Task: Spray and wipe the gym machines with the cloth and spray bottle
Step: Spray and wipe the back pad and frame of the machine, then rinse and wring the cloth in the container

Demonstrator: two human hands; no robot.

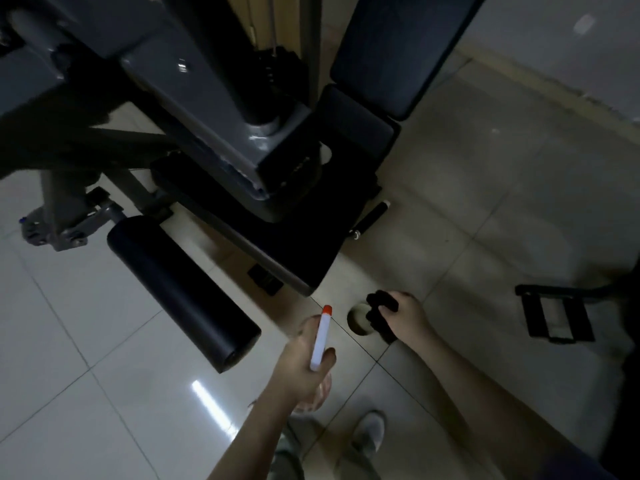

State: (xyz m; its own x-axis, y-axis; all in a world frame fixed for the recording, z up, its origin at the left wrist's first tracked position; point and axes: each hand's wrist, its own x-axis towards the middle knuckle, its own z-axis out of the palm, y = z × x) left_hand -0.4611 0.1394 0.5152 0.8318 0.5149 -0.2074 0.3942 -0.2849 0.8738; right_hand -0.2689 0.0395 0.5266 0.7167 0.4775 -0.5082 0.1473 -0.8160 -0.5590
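Low in the middle of the frame, the left hand [304, 362] has its fingers wrapped round the white, orange-tipped spray bottle [321, 336], nozzle pointing up-frame toward the gym machine [207, 98]. Just to its right, the right hand [407, 315] clutches the black cloth [379, 306] with fingers curled, above the tiled floor [86, 375]. A black roller pad [180, 289] juts out at centre left.

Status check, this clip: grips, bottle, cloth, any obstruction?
Left grip holds spray bottle, nozzle toward machine. Right grip holds black cloth, clear of machine. No obstruction seen.
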